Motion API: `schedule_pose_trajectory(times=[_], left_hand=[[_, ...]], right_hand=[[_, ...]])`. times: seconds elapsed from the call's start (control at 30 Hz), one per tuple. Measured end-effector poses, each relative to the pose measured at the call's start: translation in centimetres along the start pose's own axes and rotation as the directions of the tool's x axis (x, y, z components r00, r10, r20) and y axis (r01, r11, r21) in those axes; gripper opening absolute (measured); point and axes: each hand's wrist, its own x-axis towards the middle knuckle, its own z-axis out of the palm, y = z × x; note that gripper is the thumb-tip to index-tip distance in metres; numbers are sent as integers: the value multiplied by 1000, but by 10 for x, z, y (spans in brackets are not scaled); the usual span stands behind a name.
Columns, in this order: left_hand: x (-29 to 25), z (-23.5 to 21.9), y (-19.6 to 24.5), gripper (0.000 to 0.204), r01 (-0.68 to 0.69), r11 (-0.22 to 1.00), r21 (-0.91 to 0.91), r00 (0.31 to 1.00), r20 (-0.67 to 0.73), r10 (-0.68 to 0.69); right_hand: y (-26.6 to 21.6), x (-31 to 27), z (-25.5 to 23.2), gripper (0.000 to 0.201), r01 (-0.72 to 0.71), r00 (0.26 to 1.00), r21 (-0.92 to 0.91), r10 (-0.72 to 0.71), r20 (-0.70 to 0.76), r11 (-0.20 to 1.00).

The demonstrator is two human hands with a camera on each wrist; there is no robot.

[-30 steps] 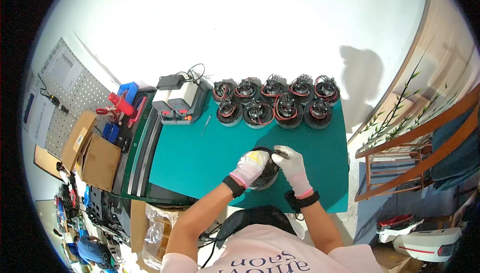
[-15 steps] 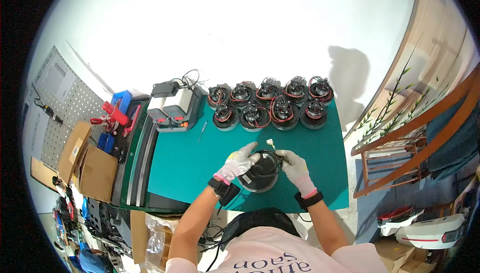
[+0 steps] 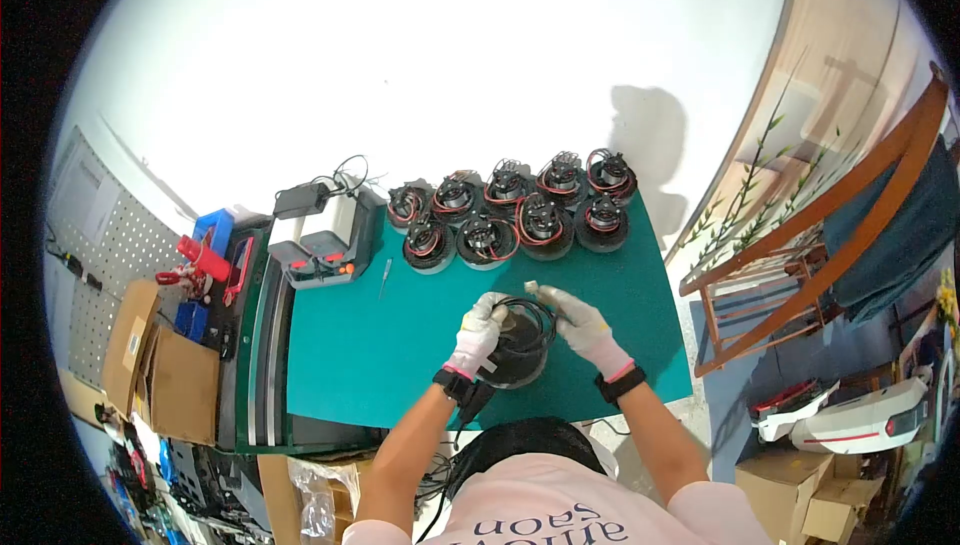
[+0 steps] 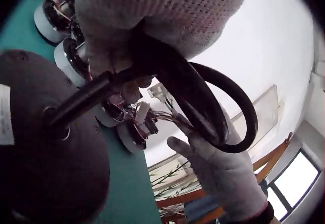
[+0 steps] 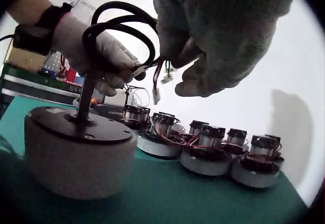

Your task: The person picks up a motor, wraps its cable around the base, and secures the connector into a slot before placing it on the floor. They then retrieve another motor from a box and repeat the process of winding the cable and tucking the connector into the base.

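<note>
A drum-shaped unit [image 5: 81, 153] with a black top and pale grey side wall stands on the green mat. A black cable [image 4: 198, 102] rises from its centre and is looped above it. My gloved left hand [image 3: 476, 333] grips the loops, fingers curled round them. Thin coloured wires with white connectors [image 4: 158, 92] come out at the cable's end. My gloved right hand [image 3: 585, 330] holds that end in its curled fingers, its thumb standing apart. In the right wrist view, one connector [image 5: 156, 94] hangs below those fingers.
Two rows of similar units [image 3: 540, 220] with red and black wires stand along the mat's back. A slim screwdriver-like tool [image 3: 385, 277] lies at the left, near a white and grey device [image 3: 325, 230]. Cardboard boxes [image 3: 180, 375] are further left, a wooden chair [image 3: 760, 305] at the right.
My left hand was over the unit, then lay at its side, and now grips the cable loops. The loops have been lifted off the unit's top. The head view has shifted.
</note>
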Motion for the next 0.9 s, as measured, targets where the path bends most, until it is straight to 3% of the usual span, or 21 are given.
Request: schedule_pose_trajectory(times=[0.03,0.07,0.1,0.17,0.2,0.23,0.27,0.33,0.37,0.43,0.47,0.53,0.57,0.6,0.63,0.7,0.83,0.87,0.9], left_hand=[[-2,-1,-1,19,-5,998,58,1000,-22,7],[-4,-3,-2,19,-8,993,116,999,-47,14],[-3,-2,-11,20,66,998,-6,998,-12,-66],[-4,0,-15,21,125,991,-48,991,-44,-127],[-4,2,-17,21,186,978,-90,978,-80,-193],[-3,2,-19,22,127,978,-167,985,-97,-145],[-4,2,-22,22,131,977,-170,985,-88,-147],[-7,1,-23,22,202,979,-25,966,-159,-203],[-7,2,-30,24,166,986,33,965,-209,-156],[-5,3,-38,25,119,992,30,973,-200,-111],[-6,4,-40,25,76,997,28,977,-202,-69],[-5,4,-41,26,75,996,39,978,-197,-66],[-4,2,-40,26,72,996,54,977,-204,-59],[-3,1,-40,26,69,996,53,978,-199,-57],[-2,1,-42,26,105,993,46,980,-172,-96],[1,0,-48,27,142,989,38,980,-144,-135],[4,-4,-59,28,71,995,71,997,-37,-69],[4,-6,-56,29,49,992,115,999,-6,-49],[3,-7,-54,29,46,992,117,999,-5,-46]], right_hand=[[13,-4,4,52,-64,998,123,61,28,990],[22,-7,6,52,-63,998,118,60,22,991],[31,-11,8,48,-137,991,83,135,20,987],[33,-19,11,44,-212,977,44,212,4,976],[34,-23,11,38,-271,962,-93,266,-58,958],[32,-27,11,32,-333,942,-223,312,-125,916],[30,-30,11,32,-340,939,-226,317,-132,913],[22,-38,7,24,-470,877,-345,473,-80,813],[10,-41,6,24,-475,875,-347,476,-87,809],[-13,-47,2,18,-650,750,-163,661,25,743],[-11,-52,2,18,-654,747,-163,665,14,738],[-9,-58,4,19,-694,720,175,679,143,699],[-12,-59,5,19,-693,720,175,680,137,699],[-16,-61,7,21,-668,720,514,642,262,539],[-21,-60,9,23,-583,743,765,561,365,273],[-20,-52,11,23,-553,719,789,631,289,268],[-32,-26,13,21,-467,649,824,757,74,320],[-28,-19,12,21,-464,652,825,755,72,322],[-20,-12,11,21,-422,690,873,712,134,245]])
